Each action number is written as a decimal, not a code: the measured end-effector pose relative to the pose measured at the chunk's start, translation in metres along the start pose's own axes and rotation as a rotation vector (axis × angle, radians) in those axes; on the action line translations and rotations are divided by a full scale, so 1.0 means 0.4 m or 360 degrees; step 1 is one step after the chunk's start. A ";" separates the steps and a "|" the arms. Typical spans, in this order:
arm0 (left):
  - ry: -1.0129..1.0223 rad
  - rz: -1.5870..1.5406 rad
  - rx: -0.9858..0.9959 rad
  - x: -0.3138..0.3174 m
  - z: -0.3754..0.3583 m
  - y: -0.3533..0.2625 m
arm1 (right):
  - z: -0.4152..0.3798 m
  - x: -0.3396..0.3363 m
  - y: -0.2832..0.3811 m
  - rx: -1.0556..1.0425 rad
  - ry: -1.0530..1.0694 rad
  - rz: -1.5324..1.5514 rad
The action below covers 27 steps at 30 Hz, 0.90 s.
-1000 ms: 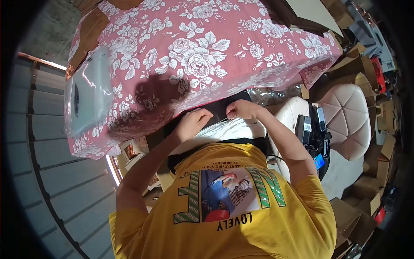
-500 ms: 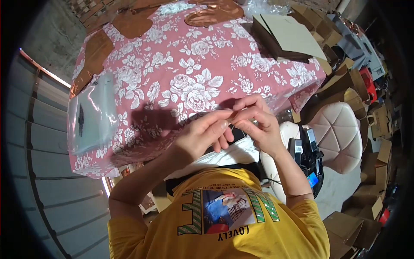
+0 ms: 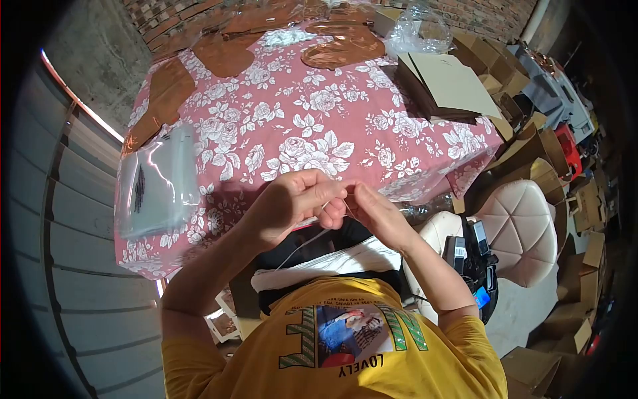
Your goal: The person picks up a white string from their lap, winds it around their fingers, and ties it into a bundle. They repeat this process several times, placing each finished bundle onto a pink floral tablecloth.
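Observation:
My left hand (image 3: 296, 203) and my right hand (image 3: 380, 214) meet fingertip to fingertip near the front edge of the table, each closed in a pinch. A thin white string (image 3: 302, 249) runs from my left hand down to a bundle of white strands (image 3: 352, 258) across my lap. A short piece of string also shows between the fingertips of both hands. Its end at the fingertips is too small to make out.
The table's pink floral cloth (image 3: 266, 126) bears clear plastic bags (image 3: 159, 186) at left, a cardboard stack (image 3: 448, 86) at right, and copper-coloured pieces (image 3: 342, 46) at the back. A white chair (image 3: 518, 229) and cardboard boxes (image 3: 578, 292) stand at right.
Both hands have shifted a little left, and my right hand's fingers are now straighter and closer together. More string shows below my left hand. The view has tilted slightly up.

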State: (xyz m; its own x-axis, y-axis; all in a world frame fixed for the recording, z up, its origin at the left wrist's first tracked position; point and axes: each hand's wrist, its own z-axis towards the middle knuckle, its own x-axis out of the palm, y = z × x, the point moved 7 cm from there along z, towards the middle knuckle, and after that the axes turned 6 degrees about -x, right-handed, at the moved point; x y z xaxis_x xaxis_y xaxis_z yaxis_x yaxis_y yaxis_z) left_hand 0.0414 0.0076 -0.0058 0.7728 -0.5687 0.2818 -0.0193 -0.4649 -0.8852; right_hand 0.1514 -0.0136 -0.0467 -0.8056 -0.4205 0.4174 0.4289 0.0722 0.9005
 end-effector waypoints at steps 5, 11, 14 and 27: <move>-0.0060 0.0278 0.0010 -0.019 -0.025 0.016 | 0.003 -0.013 0.018 -0.0026 0.0057 -0.0481; 0.0189 0.0267 -0.0238 0.000 -0.042 0.036 | 0.022 0.024 0.077 -0.0256 0.0113 -0.0795; -0.0026 -0.0042 0.0062 0.005 -0.049 -0.017 | 0.029 0.027 0.037 -0.0158 -0.0009 -0.0568; -0.0017 0.0351 0.0649 0.018 -0.050 -0.169 | 0.087 0.039 0.225 -0.0417 0.0016 -0.1288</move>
State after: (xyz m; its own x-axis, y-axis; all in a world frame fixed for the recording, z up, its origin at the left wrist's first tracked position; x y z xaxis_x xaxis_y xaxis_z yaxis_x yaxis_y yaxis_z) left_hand 0.0356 0.0212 0.0634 0.7846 -0.6162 0.0683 0.0654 -0.0274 -0.9975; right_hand 0.1633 0.0179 0.0452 -0.9017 -0.2604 -0.3453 -0.1960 -0.4655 0.8630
